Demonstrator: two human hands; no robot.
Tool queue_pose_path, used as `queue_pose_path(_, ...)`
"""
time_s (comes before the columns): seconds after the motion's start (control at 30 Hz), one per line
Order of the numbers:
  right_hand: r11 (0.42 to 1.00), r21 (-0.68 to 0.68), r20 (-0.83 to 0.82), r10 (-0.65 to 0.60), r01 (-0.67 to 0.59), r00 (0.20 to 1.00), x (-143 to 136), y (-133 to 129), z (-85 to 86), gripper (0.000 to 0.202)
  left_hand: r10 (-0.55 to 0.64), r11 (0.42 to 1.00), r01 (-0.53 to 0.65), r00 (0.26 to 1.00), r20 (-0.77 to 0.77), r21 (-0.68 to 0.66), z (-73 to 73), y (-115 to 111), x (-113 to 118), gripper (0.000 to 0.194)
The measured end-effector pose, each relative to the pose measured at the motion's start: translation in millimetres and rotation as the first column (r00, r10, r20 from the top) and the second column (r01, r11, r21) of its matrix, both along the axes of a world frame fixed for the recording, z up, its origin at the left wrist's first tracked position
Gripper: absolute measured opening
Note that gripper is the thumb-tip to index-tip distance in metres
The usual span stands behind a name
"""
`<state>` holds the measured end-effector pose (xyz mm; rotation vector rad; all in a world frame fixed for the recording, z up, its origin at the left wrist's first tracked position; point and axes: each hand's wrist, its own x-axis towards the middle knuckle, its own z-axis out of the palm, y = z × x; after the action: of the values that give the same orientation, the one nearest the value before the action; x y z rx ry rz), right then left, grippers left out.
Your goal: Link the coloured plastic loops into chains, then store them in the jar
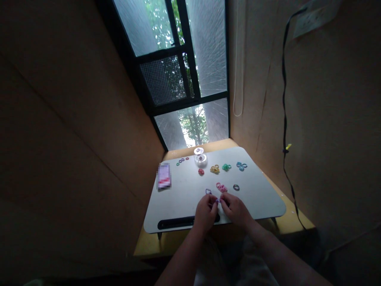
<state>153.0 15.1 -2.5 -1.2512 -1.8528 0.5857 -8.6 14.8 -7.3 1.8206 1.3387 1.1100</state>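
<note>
Over the front part of a white lap table, my left hand (206, 210) and my right hand (235, 208) are close together, both with fingers pinched. Between their fingertips is a small purple piece (218, 200), too small to make out fully. A purple loop (208, 191) lies just beyond my left hand. Pink loops (222, 187) form a pile just past my right fingers, with a dark loop (236, 187) to their right. Farther back lie red (201, 172), yellow (214, 169), green (226, 167) and blue loops (241, 166) in separate small piles.
The white table (181, 202) has a black slot (175, 223) along its front edge. A blurred purple package (164, 176) lies at the left. Near the back are a clear round container (201, 159) and several small rings (181, 160). A black cable (285, 115) hangs at the right.
</note>
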Motion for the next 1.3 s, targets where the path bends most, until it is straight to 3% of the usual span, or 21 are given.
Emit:
queue_pose_path(0.43,1.000,0.009,-0.017,0.003,-0.003,1.000,0.1,0.6,-0.7,0.015,0.013,1.000,-0.014,1.000,-0.013,-0.011,9.7,-2.8,0.7,0.010)
queue_pose_path(1.3,1.000,0.020,0.006,-0.001,0.001,1.000,-0.8,-0.5,2.0,0.016,0.003,1.000,-0.003,0.999,-0.040,-0.004,7.2,-4.4,-1.1,0.011)
